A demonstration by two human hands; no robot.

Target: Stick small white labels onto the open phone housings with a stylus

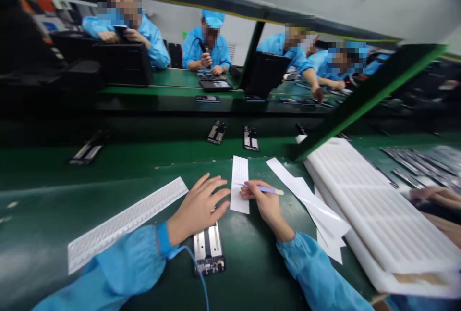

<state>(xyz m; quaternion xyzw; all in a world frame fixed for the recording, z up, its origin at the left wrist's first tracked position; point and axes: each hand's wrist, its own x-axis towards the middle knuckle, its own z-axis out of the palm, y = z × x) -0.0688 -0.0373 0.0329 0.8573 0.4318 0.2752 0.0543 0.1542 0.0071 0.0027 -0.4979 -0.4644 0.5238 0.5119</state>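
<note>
At the near left a long white perforated strip (pixel 126 222) lies slanted on the green bench (pixel 46 191). Right of it the left hand (pixel 198 207) rests flat with its fingers spread and loose, gripping nothing, on the far end of a phone frame (pixel 209 251). Just right, a white dotted sheet (pixel 239 176) lies between both hands. The right hand (pixel 266 203) pinches a slim lilac tool (pixel 268 189), one end reaching over the sheet. Further right lie white paper strips (pixel 306 195), then stacked white foam trays (pixel 378 215)
</note>
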